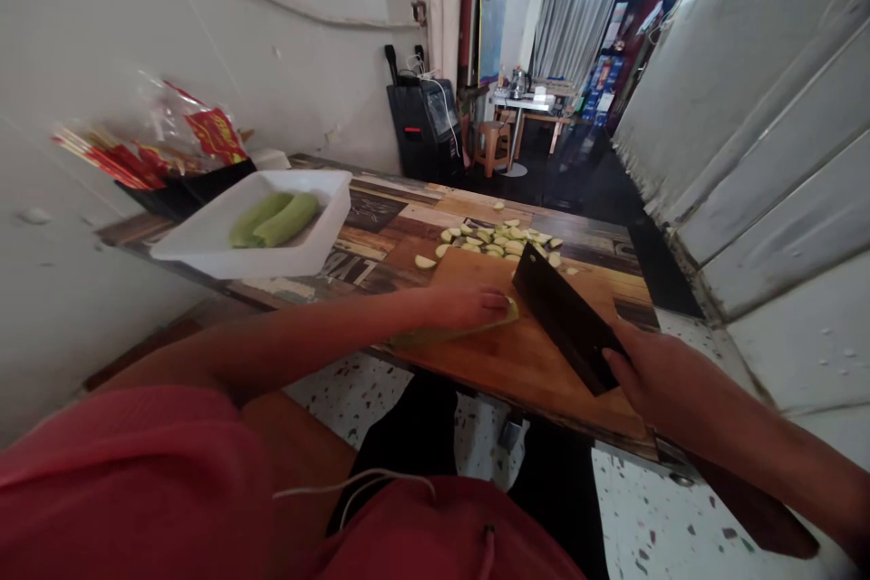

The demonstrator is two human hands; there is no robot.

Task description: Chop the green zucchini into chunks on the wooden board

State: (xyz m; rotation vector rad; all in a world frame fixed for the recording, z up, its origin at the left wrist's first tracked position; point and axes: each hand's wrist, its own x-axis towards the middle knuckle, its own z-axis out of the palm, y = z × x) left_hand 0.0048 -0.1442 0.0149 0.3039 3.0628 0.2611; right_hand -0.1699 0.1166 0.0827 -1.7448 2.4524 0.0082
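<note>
My left hand [468, 304] lies closed over a peeled pale-green vegetable [508, 314] on a wooden cutting board [523, 353], pressing it down. My right hand [652, 372] grips the handle of a dark cleaver [561, 315], whose blade stands just to the right of my left fingertips at the vegetable's cut end. A heap of cut slices [499, 240] lies at the board's far edge.
A white tray [204, 245] with two peeled vegetables [275, 219] sits at the left on the patterned table [381, 236]. Red packets [169, 145] lie against the wall behind it. A black appliance [425, 127] stands beyond the table, and a corridor with a small table and stool lies further off.
</note>
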